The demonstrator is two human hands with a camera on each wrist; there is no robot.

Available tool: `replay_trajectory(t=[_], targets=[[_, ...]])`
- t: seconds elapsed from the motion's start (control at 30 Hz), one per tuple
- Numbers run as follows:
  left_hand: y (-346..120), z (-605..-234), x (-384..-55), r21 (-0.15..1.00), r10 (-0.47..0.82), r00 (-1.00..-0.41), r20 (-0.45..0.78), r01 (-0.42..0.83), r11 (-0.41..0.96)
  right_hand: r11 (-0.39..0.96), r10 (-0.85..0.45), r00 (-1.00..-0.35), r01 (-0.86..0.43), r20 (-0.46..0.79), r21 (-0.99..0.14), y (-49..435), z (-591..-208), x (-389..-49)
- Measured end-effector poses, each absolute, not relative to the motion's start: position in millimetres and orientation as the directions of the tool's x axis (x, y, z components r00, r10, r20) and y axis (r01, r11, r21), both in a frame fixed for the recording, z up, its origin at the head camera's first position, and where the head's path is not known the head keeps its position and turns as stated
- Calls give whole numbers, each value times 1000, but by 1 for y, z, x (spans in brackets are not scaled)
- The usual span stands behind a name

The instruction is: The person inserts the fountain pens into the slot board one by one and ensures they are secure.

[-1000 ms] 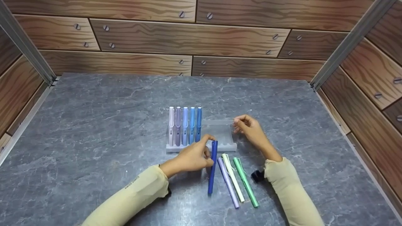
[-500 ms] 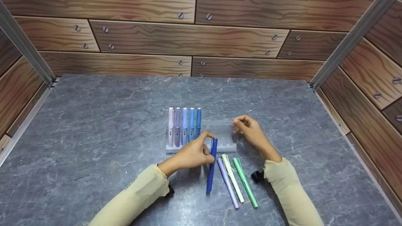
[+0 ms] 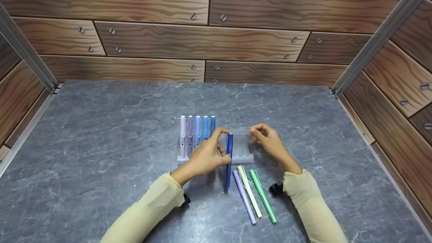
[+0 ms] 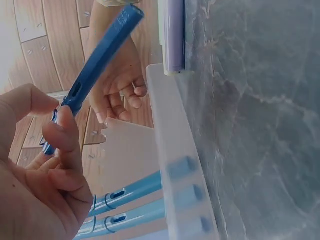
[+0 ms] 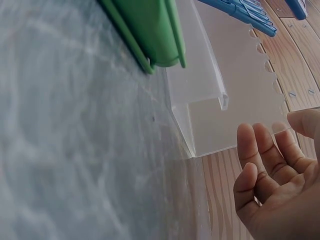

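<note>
My left hand (image 3: 206,156) pinches a dark blue pen (image 3: 229,145) between thumb and fingers, with a fingertip at its top end. In the head view the pen stands nearly upright in front of a clear pen stand (image 3: 241,145). Several pens, pale lilac to blue, lean in a row on the stand's left side, partly covered by the left hand. At the stand's right edge, my right hand (image 3: 270,140) pinches the upper corner; the right wrist view shows its thumb (image 5: 302,121) and fingertips there. The left wrist view shows the blue pen (image 4: 100,60) slanting.
Three loose pens lie in front of the stand: a lilac one (image 3: 244,197), a cream one (image 3: 250,192) and a green one (image 3: 263,195). The grey marbled table (image 3: 101,135) is bounded by wood-patterned walls (image 3: 152,40).
My left hand has moved away from me toward the stand, carrying the dark blue pen and raising it in view. The right hand stays at the stand's corner.
</note>
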State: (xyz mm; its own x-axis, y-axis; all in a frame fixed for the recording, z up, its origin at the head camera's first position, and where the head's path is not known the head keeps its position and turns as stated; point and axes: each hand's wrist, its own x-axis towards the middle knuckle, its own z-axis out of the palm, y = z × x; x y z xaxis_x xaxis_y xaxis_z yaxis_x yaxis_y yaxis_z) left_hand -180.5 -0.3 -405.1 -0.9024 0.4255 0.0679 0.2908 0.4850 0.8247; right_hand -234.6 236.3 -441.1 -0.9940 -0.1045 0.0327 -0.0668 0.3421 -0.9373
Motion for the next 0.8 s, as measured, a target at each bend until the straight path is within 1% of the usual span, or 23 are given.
replay_trajectory(t=[0.23,0.37,0.57,0.8], targets=[[0,-405,-183,774,395,-907,144,352,527,341,-98,-995,-60,28,-938,236,-440,-235],[-1,-402,-184,725,362,-906,220,400,561,331,-96,-995,-59,28,-942,236,-440,-235],[-3,-397,-189,611,310,-880,360,473,635,335,-100,-995,-64,32,-940,238,-441,-236],[-4,-401,-194,538,288,-851,439,506,674,330,-101,-995,-52,19,-942,236,-441,-235]])
